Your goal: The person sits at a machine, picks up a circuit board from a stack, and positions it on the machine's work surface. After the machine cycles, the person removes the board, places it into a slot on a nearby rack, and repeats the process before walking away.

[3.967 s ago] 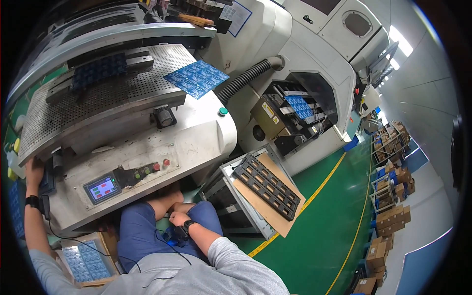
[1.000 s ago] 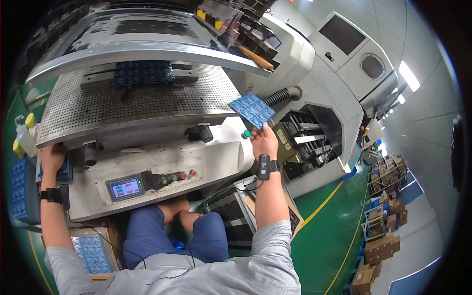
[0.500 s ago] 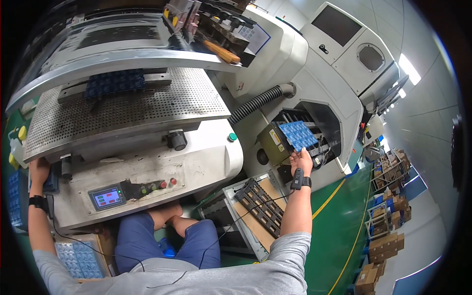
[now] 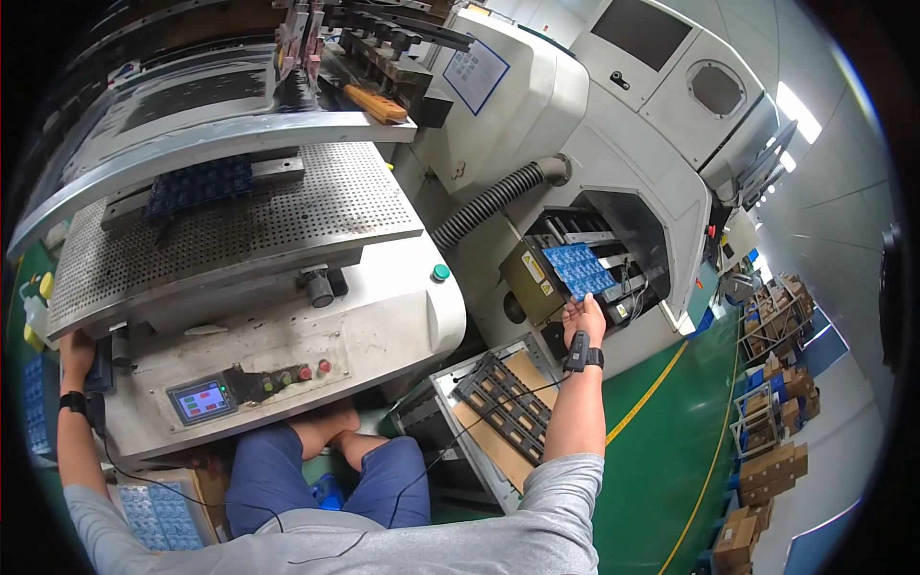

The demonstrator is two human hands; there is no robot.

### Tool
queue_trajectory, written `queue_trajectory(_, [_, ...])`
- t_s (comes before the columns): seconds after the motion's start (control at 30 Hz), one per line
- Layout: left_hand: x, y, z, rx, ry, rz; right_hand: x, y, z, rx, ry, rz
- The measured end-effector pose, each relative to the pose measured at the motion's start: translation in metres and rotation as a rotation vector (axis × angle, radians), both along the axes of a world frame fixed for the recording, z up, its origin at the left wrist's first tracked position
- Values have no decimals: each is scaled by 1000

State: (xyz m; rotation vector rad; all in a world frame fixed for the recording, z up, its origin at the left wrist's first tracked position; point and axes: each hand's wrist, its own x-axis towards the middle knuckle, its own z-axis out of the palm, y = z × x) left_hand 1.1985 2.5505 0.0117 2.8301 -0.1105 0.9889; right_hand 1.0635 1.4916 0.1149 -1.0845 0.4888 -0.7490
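Note:
My right hand (image 4: 584,318) pinches the near edge of a blue circuit board panel (image 4: 578,270). The panel lies at the opening of the white machine, over the conveyor rails (image 4: 587,233). At the far left, my left hand (image 4: 77,356) is at the front left corner of a perforated metal table (image 4: 359,196); its fingers are hidden by the table edge. Another blue board panel (image 4: 203,186) sits on metal bars on this table, partly under a framed screen (image 4: 220,134).
A small touch screen (image 4: 201,401) and push buttons line the front panel. A black slotted rack (image 4: 508,407) lies on cardboard between the machines. A box of blue panels (image 4: 158,516) is at lower left. An orange-handled tool (image 4: 377,103) rests on the frame; cartons (image 4: 767,470) stand right.
My view has shifted slightly, so the framed screen and perforated table appear farther left. My right hand keeps its hold on the circuit board panel at the opening; my left hand stays at the table corner.

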Motion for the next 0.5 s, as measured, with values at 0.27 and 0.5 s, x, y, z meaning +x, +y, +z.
queue_trajectory(0.27, [2, 21, -12, -58, 23, -2, 9, 5, 2, 150, -52, -32])
queue_trajectory(0.5, [2, 8, -8, -45, 31, -12, 15, -23, 0, 225, -110, -197])
